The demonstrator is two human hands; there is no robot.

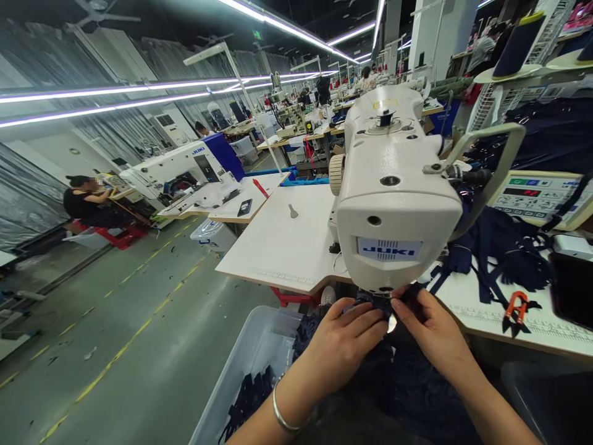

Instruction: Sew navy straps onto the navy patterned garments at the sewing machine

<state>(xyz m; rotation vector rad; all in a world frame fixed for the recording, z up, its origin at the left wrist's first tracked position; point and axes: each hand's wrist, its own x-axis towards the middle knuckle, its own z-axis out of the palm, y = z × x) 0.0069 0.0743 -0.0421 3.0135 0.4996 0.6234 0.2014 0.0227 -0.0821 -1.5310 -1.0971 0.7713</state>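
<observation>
A white JUKI sewing machine (398,210) stands right in front of me, its head over a piece of dark navy fabric (380,303). My left hand (349,334) holds this fabric from the left, fingers bent over it close to the needle area. On the other side my right hand (428,318) pinches the fabric between thumb and fingers, just below the machine head. The needle itself is hidden. More navy cloth (412,389) hangs below my hands and over my lap. A silver bangle (279,408) circles my left wrist.
Orange thread snips (517,312), navy straps (503,247) and a black phone (572,290) lie on the table at right, near a control panel (537,196). A clear plastic bin (241,352) with navy pieces stands at lower left. Another JUKI machine (180,170) is beyond the white tabletop (273,247).
</observation>
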